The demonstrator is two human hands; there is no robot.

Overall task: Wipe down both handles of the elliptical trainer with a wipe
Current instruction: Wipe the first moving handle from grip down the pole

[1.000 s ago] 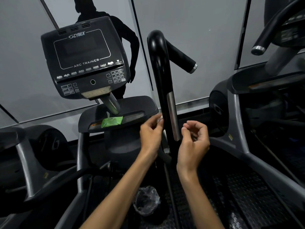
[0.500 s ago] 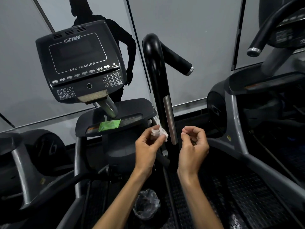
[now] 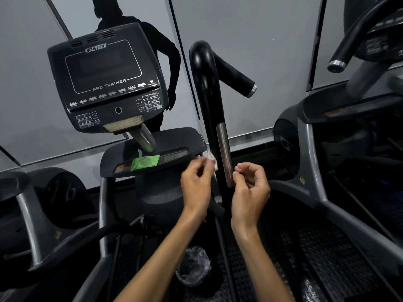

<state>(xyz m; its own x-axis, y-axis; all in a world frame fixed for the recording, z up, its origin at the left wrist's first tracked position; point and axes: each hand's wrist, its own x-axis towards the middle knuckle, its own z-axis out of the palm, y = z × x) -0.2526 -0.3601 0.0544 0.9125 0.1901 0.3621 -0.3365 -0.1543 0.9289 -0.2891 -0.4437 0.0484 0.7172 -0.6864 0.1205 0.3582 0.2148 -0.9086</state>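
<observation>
The left hand point(image 3: 197, 184) is pinching a small crumpled white wipe point(image 3: 211, 160) between thumb and fingertips, with the fingers curled around it. The wipe is sitting just beside the black upright handle point(image 3: 207, 101), at its 9 o'clock side, level with the metal sensor strip point(image 3: 223, 153); whether wipe and handle are touching cannot be told.

The right hand point(image 3: 250, 188) is hovering at the handle's 3 o'clock side, just beside the lower end of the sensor strip. Its fingers are curling inward with thumb and forefinger tips drawn close together; whether anything is held between them cannot be told.

The handle is rising towards 12 o'clock, bending over at the top and ending in a short grip with a silver end cap point(image 3: 252, 90) pointing towards 4 o'clock.

The console point(image 3: 104, 83), marked CYBEX ARC TRAINER, is standing at 10 o'clock from the hands. A green packet point(image 3: 145, 162) is lying on the tray point(image 3: 174, 140) below the console, at 9 o'clock from the wipe. A crumpled clear plastic item point(image 3: 194, 267) is resting low between the forearms, at 6 o'clock. A neighbouring machine point(image 3: 327, 149) is standing at 3 o'clock.
</observation>
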